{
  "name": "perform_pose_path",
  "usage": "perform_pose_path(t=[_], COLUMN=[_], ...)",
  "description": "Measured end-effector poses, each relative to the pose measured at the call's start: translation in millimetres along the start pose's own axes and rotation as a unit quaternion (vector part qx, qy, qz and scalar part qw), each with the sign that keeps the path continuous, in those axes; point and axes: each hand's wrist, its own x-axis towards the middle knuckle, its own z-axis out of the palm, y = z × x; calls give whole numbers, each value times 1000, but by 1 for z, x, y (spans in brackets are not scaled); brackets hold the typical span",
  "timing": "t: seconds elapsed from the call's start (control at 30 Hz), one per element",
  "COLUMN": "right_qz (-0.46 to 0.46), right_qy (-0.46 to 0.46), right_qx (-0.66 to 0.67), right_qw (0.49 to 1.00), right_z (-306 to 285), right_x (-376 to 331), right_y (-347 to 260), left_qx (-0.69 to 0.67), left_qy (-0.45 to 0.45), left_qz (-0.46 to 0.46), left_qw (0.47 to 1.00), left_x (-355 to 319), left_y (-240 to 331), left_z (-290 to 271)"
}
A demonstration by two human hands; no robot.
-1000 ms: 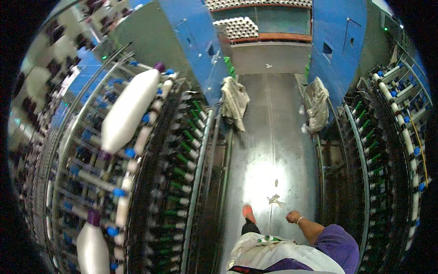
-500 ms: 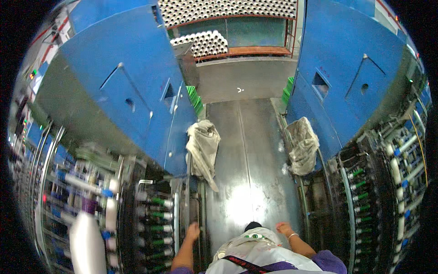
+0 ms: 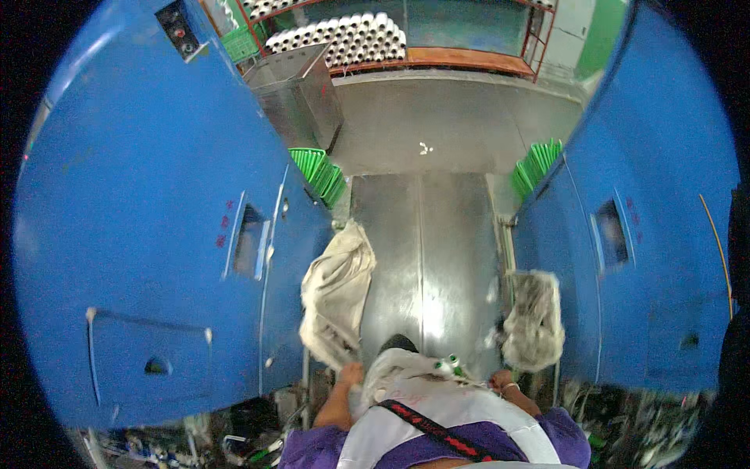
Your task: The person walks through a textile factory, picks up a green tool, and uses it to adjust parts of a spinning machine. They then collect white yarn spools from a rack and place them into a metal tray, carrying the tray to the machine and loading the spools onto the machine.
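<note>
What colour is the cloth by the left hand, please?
The cloth is cream; the head view shows it best.

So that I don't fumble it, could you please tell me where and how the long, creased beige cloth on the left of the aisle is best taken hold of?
The long beige cloth is probably best pinched by its narrow near end, coming in over the grey aisle floor: it tapers there toward the left grip, while the blue cabinet crowds its other side.
</note>
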Motion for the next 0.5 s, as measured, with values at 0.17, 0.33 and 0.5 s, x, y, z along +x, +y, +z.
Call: perform_pose_path(t=[0.17,0.33,0.5], right_qz=[75,139,70], right_qy=[134,210,106], right_qx=[383,684,678], right_qw=[911,685,724], right_z=[-277,-485,-585], right_x=[169,281,338], right_y=[3,-61,-82], left_qx=[-170,-118,180], left_qy=[-36,-69,101], left_qz=[-248,-281,60], left_qw=[953,950,977], left_x=[21,165,446], left_y=[-6,-8,44], left_z=[-27,-129,-352])
